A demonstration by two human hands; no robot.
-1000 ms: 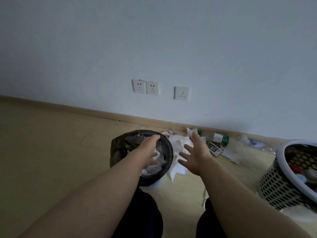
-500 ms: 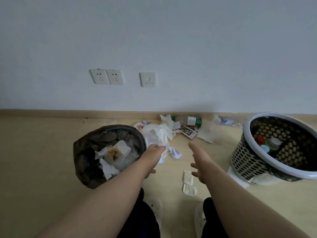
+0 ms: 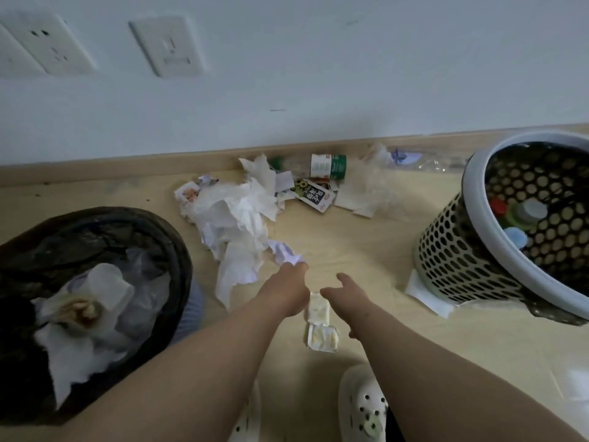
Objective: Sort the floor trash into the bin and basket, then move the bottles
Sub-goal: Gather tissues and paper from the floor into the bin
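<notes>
My left hand (image 3: 287, 287) reaches down to a crumpled white paper ball (image 3: 285, 252) on the floor, and its fingers curl onto it. My right hand (image 3: 345, 296) hangs just to the right with loose fingers and holds nothing. Between the hands lie two small flattened wrappers (image 3: 318, 309). The black-bagged bin (image 3: 165, 228) at the left holds tissues. At the right, the white perforated basket (image 3: 478, 161) holds capped bottles (image 3: 514, 236). A green-labelled bottle (image 3: 328, 165) and a clear bottle (image 3: 424, 161) lie by the skirting board.
A pile of white tissues and plastic (image 3: 236, 212) spreads between bin and wall, with a small black-and-white carton (image 3: 314, 196) beside it. A white sheet (image 3: 427, 293) pokes out under the basket. My feet in white clogs (image 3: 363, 406) stand below the hands.
The view has dropped closer to the floor. My left hand left the bin and reached forward to the crumpled paper. My right hand lowered toward the wrappers.
</notes>
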